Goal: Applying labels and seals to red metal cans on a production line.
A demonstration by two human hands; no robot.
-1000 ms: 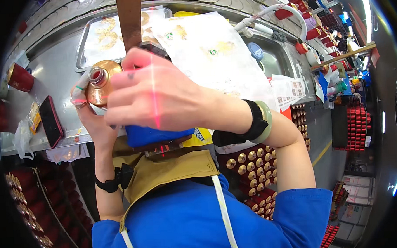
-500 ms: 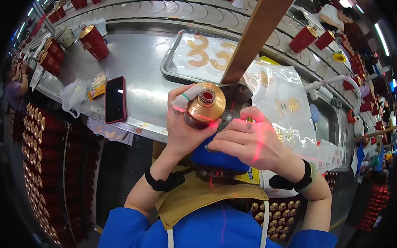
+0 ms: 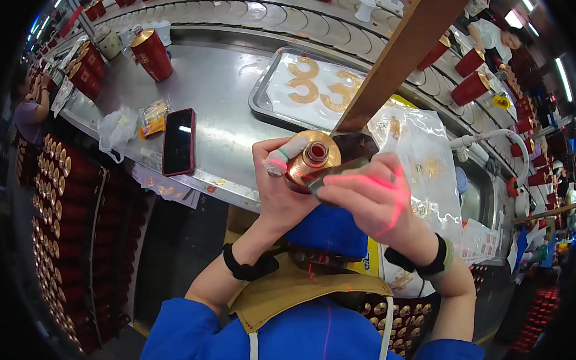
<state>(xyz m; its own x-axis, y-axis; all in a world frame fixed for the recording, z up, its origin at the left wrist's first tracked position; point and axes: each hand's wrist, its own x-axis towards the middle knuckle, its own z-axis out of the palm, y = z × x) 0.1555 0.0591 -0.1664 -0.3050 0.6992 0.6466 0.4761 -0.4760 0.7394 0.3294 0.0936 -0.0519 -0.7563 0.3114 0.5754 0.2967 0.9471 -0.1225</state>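
My left hand [image 3: 277, 192] is wrapped around a bottle [image 3: 328, 144] with a gold shoulder and an open neck facing up. A finger cot or wrap covers one finger, which lies along the shoulder. My right hand [image 3: 380, 199] pinches a dark, flat, scraper-like piece [image 3: 326, 175], somewhat smeared by motion. Its edge lies over the near right side of the bottle's shoulder; whether it touches cannot be told. Beyond the bottle, a metal tray [image 3: 257, 97] carries a white sheet with curved gold decals [image 3: 304, 81].
A brown upright post [image 3: 395, 55] stands just beyond my hands. Plastic sheets with gold motifs [image 3: 426, 134] lie to the right, before a sink [image 3: 485, 195]. A phone [image 3: 179, 142] and red bottle [image 3: 152, 56] stand left. Racked bottles [image 3: 65, 251] fill the lower left; a co-worker [image 3: 32, 109] is far left.
My right hand has come up and toward the bottle, bringing the dark flat piece over its shoulder. The view has shifted slightly; my left hand keeps its hold on the bottle.
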